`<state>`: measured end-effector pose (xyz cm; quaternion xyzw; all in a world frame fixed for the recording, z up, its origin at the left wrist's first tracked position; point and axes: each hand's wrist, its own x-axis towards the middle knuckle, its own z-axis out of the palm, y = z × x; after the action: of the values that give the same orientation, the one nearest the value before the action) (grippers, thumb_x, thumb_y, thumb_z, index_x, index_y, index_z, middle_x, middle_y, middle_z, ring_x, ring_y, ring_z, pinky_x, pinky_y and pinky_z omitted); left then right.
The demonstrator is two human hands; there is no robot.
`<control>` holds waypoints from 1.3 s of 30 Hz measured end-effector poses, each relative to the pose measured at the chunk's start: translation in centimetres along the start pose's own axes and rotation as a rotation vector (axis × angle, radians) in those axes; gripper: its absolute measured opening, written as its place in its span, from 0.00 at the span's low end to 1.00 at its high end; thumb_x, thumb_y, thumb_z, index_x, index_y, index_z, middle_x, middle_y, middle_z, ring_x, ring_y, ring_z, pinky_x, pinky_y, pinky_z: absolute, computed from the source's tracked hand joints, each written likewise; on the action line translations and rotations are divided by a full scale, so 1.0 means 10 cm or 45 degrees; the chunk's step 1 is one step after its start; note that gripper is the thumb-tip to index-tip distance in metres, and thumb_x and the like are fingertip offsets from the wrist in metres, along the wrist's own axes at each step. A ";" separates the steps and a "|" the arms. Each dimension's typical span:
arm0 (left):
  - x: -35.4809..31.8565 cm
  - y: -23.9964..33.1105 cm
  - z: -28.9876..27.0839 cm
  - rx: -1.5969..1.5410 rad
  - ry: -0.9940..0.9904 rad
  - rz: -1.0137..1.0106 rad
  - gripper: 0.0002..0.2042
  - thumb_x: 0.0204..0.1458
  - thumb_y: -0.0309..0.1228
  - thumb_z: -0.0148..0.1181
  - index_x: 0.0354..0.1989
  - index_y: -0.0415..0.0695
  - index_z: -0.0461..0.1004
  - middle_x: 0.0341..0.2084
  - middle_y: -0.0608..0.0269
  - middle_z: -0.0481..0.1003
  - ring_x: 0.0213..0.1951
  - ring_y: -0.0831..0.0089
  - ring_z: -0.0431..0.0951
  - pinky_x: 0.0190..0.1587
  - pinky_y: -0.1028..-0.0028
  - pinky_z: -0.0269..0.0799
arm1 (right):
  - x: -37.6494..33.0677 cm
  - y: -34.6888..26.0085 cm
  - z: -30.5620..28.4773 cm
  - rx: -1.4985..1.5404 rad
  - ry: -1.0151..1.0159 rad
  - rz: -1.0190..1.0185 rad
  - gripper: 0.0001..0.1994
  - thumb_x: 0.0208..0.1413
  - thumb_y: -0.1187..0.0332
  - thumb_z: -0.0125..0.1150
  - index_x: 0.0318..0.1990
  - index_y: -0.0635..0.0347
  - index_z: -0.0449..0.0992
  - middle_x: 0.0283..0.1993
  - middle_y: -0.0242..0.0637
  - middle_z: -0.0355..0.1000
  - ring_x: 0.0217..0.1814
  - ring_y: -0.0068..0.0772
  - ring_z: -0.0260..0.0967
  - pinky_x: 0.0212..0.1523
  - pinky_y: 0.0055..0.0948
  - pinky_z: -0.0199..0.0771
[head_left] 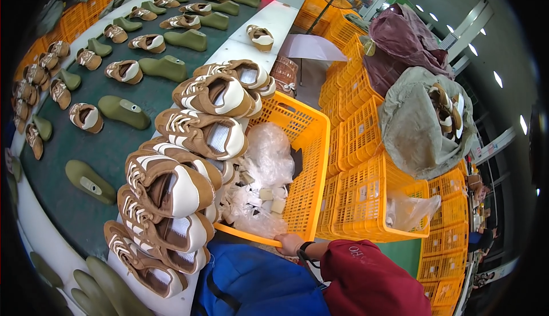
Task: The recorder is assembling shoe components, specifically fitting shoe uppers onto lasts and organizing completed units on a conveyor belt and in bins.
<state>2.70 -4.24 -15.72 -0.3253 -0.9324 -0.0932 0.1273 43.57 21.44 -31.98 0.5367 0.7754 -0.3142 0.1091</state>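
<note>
My right hand, in a maroon sleeve with a dark wristband, is closed over the near rim of a yellow plastic crate. Clear plastic bags, crumpled white paper and small pale blocks lie inside the crate. Stacked brown sneakers with cream trim and white laces stand along the bench edge, and some hang over the crate's left side. My left hand is not in view.
On a dark green conveyor, green shoe lasts lie among more brown sneakers. Stacked yellow crates rise on the right, some under grey cloth and maroon cloth. A pale umbrella stands open behind.
</note>
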 end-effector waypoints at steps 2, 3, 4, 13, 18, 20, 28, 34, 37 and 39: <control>-0.02 -0.01 0.01 -0.075 -0.011 -0.045 0.20 0.50 0.39 0.57 0.47 0.38 0.68 0.39 0.44 0.71 0.39 0.51 0.72 0.44 0.60 0.67 | 0.00 -0.02 -0.03 -0.004 -0.005 -0.010 0.12 0.46 0.63 0.53 0.38 0.55 0.71 0.35 0.44 0.71 0.38 0.46 0.69 0.38 0.38 0.69; -0.01 0.01 0.01 -0.074 -0.015 -0.047 0.20 0.50 0.39 0.57 0.47 0.38 0.68 0.39 0.44 0.71 0.39 0.51 0.72 0.44 0.60 0.67 | 0.00 -0.02 -0.03 -0.001 -0.004 -0.016 0.11 0.46 0.63 0.53 0.38 0.55 0.71 0.34 0.44 0.71 0.37 0.46 0.69 0.38 0.38 0.69; 0.01 0.07 -0.02 -0.155 -0.029 -0.103 0.20 0.50 0.39 0.56 0.47 0.38 0.68 0.39 0.44 0.71 0.39 0.51 0.72 0.44 0.61 0.67 | 0.00 0.01 -0.01 -0.003 -0.009 -0.015 0.11 0.46 0.63 0.53 0.38 0.55 0.71 0.34 0.44 0.71 0.37 0.46 0.69 0.38 0.38 0.69; 0.01 0.08 0.02 -0.266 -0.062 -0.218 0.20 0.50 0.38 0.57 0.46 0.37 0.68 0.38 0.44 0.72 0.37 0.52 0.73 0.41 0.61 0.69 | 0.00 0.04 0.04 0.022 0.081 -0.040 0.11 0.46 0.64 0.53 0.37 0.55 0.71 0.33 0.44 0.71 0.37 0.46 0.69 0.38 0.38 0.69; 0.02 0.10 0.00 -0.320 -0.081 -0.267 0.20 0.50 0.38 0.56 0.46 0.36 0.68 0.37 0.44 0.72 0.37 0.53 0.73 0.41 0.62 0.69 | 0.01 0.04 0.03 0.017 0.069 -0.039 0.11 0.46 0.63 0.54 0.37 0.55 0.71 0.33 0.44 0.71 0.36 0.46 0.69 0.37 0.38 0.69; 0.04 0.16 -0.04 -0.181 -0.066 -0.218 0.20 0.50 0.38 0.57 0.45 0.36 0.68 0.37 0.44 0.72 0.36 0.53 0.73 0.41 0.62 0.69 | 0.00 0.04 0.04 0.017 0.072 -0.039 0.11 0.46 0.63 0.54 0.37 0.55 0.71 0.33 0.44 0.71 0.36 0.46 0.69 0.37 0.38 0.70; 0.03 0.11 0.00 -0.239 -0.044 -0.200 0.19 0.50 0.38 0.57 0.44 0.35 0.69 0.38 0.43 0.71 0.37 0.51 0.72 0.43 0.62 0.68 | -0.01 0.01 0.01 0.028 0.061 -0.028 0.11 0.46 0.63 0.54 0.38 0.54 0.71 0.33 0.44 0.71 0.36 0.47 0.69 0.37 0.38 0.70; 0.04 0.14 -0.04 -0.264 -0.063 -0.214 0.20 0.49 0.38 0.57 0.45 0.35 0.69 0.38 0.42 0.71 0.38 0.52 0.73 0.43 0.62 0.69 | 0.00 0.03 0.03 0.037 0.061 -0.040 0.11 0.46 0.63 0.54 0.37 0.54 0.71 0.33 0.44 0.71 0.36 0.46 0.69 0.37 0.38 0.70; 0.05 0.15 -0.06 -0.244 -0.102 -0.245 0.20 0.49 0.37 0.57 0.45 0.35 0.68 0.38 0.42 0.71 0.39 0.52 0.72 0.44 0.62 0.68 | 0.00 0.02 0.02 0.030 0.059 -0.032 0.11 0.46 0.63 0.54 0.37 0.54 0.71 0.33 0.44 0.71 0.37 0.46 0.69 0.37 0.38 0.70; 0.05 0.15 -0.06 -0.246 -0.132 -0.269 0.20 0.50 0.37 0.57 0.46 0.34 0.68 0.39 0.41 0.71 0.39 0.51 0.72 0.44 0.63 0.68 | 0.01 0.02 0.02 0.023 0.048 -0.026 0.11 0.46 0.63 0.54 0.37 0.54 0.71 0.33 0.44 0.71 0.37 0.46 0.69 0.37 0.38 0.70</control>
<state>3.38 -2.92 -14.89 -0.2403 -0.9535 -0.1784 0.0365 43.69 21.42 -32.21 0.5356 0.7799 -0.3122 0.0864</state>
